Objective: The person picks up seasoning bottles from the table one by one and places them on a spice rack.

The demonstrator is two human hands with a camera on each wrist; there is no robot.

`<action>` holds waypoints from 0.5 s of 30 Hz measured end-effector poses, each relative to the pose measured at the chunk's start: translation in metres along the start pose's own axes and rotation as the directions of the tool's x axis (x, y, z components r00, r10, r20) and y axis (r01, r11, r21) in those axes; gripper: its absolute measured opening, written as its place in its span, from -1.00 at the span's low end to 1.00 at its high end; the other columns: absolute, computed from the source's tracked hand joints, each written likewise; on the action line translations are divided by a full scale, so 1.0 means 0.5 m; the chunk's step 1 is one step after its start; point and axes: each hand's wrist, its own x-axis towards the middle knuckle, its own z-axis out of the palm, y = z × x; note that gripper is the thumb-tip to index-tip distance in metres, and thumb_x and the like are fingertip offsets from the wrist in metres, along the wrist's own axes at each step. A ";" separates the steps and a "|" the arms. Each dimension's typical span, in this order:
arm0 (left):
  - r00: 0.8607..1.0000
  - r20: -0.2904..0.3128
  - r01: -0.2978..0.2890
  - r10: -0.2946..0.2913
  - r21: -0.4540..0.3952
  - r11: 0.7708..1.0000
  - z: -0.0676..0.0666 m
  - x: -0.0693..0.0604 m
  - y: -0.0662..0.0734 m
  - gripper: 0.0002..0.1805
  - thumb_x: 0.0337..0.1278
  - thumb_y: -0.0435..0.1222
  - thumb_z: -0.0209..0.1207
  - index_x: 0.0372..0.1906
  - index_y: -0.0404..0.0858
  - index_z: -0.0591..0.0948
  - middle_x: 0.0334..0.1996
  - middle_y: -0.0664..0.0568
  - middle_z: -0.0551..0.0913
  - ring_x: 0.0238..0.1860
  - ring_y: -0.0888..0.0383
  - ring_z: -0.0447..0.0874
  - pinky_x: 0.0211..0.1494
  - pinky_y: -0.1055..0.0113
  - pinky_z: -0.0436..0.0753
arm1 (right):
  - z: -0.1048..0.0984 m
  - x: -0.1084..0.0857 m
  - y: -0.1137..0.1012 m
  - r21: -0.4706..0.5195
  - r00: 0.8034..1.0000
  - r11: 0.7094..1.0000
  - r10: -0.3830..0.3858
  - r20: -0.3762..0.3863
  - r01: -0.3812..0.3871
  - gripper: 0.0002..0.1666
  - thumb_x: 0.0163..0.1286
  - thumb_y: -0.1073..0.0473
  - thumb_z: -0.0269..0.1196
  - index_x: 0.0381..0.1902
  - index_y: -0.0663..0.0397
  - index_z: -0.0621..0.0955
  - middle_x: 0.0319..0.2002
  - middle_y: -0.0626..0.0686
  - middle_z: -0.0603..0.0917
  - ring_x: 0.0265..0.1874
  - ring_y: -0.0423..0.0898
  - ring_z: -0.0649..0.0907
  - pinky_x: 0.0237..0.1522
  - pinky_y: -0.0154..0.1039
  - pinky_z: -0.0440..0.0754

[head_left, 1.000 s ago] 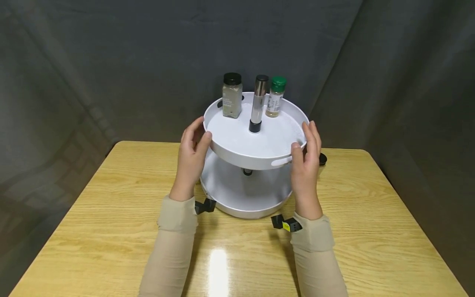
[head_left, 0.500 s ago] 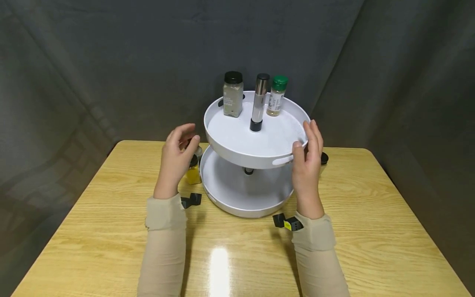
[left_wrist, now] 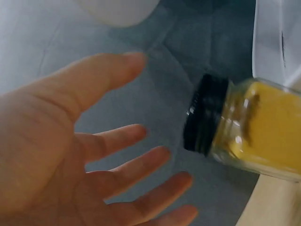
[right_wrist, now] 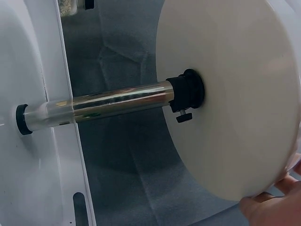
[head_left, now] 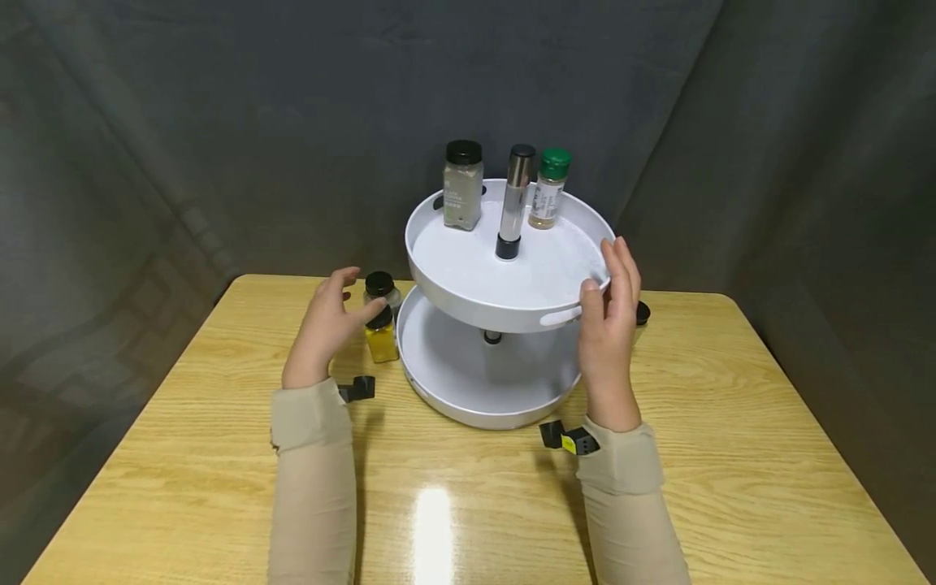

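Note:
A white two-tier turntable rack has an upper tray (head_left: 468, 280) and a lower tray (head_left: 486, 386), joined by a metal post (right_wrist: 124, 101). My right hand (head_left: 611, 333) holds the upper tray's right rim beside its handle slot. In the right wrist view the fingertips touch the edge of that tray. My left hand (head_left: 322, 329) is left of the rack, fingers spread and holding nothing. Close to it stands a square glass jar of yellow spice (left_wrist: 273, 127) with a black cap. In the left wrist view a gap separates fingers and cap.
The upper tray carries a black-capped pepper jar (head_left: 463, 191) and a green-capped spice bottle (head_left: 548, 195). Another black-capped jar (head_left: 379, 284) stands behind the yellow one. A black cap (head_left: 643, 314) shows right of the rack. Dark curtains (head_left: 292, 122) surround the wooden table (head_left: 219, 455).
My left hand has let go of the upper tray's left rim and moved left and down toward the yellow spice jar, uncovering both jars there. The right hand keeps its place on the rim.

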 end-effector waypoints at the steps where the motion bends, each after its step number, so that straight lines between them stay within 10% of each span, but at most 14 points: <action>1: 1.000 0.020 0.009 -0.009 0.007 1.000 0.001 0.003 -0.004 -0.15 0.35 -0.08 0.25 0.55 -0.35 0.15 0.49 -0.36 0.19 0.43 -0.35 0.25 0.42 -0.21 0.38 | 0.000 0.000 0.001 0.001 1.000 1.000 0.000 -0.002 0.000 -0.32 0.44 0.13 0.01 0.49 0.21 0.34 0.56 0.10 0.12 0.54 -0.04 0.14 0.54 -0.19 0.14; 15: 0.979 0.175 0.098 -0.106 0.050 0.994 0.023 0.014 -0.027 -0.21 0.22 -0.14 0.37 0.37 -0.48 0.31 0.30 -0.41 0.41 0.26 -0.29 0.40 0.38 -0.14 0.41 | 0.000 -0.001 0.004 0.009 1.000 1.000 -0.014 0.001 0.014 -0.31 0.44 0.12 0.01 0.49 0.22 0.34 0.55 0.10 0.14 0.53 -0.03 0.17 0.54 -0.14 0.17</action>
